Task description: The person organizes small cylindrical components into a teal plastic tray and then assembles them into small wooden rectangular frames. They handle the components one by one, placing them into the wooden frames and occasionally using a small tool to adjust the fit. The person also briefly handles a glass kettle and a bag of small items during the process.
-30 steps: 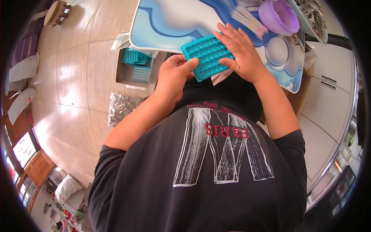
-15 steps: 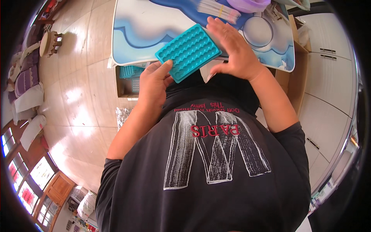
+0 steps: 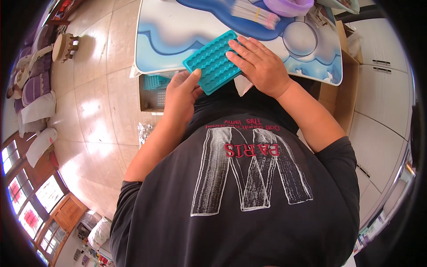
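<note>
A teal tray with rows of small round hollows [image 3: 212, 64], like an ice cube mould, is held up tilted at the table's near edge. My left hand [image 3: 182, 91] grips its lower left corner, thumb on top and fingers underneath. Over the tray's right end lies my right hand [image 3: 262, 66], fingers stretched out with the palm side down. Its fingertips touch or hover just over the hollows; I cannot tell which. Nothing shows in that hand. A pale pointed scrap [image 3: 242, 84] sticks out below the right hand.
The blue-and-white patterned table [image 3: 164, 31] carries a banded bundle of thin white sticks [image 3: 255, 14] and a purple bowl [image 3: 289, 6]. Below its left edge, an open box [image 3: 147, 100] holds more teal pieces. White cabinets [image 3: 378, 98] stand right; a stool [image 3: 64, 47] is far left.
My right hand has come down and inward from beside the tray to over its right end. The left hand keeps its hold. The whole view has shifted slightly.
</note>
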### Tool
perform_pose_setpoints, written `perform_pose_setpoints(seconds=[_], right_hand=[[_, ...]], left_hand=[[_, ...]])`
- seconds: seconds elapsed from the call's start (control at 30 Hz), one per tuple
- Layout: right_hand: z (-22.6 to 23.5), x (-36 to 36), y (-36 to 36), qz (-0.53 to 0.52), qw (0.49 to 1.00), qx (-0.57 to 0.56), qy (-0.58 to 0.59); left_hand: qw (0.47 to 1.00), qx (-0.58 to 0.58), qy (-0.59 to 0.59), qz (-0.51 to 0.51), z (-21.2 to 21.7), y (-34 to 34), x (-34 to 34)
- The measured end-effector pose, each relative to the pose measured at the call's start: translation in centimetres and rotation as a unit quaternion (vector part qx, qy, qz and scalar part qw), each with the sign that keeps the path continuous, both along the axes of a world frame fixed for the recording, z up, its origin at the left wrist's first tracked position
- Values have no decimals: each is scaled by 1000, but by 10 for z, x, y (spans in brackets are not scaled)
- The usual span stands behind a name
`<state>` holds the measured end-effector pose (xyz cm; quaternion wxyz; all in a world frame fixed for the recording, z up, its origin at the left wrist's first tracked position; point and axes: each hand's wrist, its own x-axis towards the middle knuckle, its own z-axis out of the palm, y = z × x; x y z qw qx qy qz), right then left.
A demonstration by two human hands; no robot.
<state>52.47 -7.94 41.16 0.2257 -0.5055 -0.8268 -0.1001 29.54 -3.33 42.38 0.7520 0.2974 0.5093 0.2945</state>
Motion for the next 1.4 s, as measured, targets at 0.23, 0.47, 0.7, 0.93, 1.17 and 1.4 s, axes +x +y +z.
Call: perform_pose_setpoints(seconds=[0.23,0.47,0.7,0.93,1.17,1.4], right_hand=[[1,0,1,10,1000,-3,-1],[1,1,2,15,1000,-5,-2],[2,1,2,24,999,-28,10],[10,-1,6,25,999,-29,38],[7,2,11,47,994,-20,100],[3,10,18,45,994,23,95]], left_hand=[[958,272,69,-55,-8,-28,-15],[462,801,362,-113,-36,14,-22],[410,849,276,-188,-20,48,-10],[430,841,257,-203,-11,57,-7],[461,824,255,-207,-11,59,-8],[493,810,235,-212,-9,64,-8]])
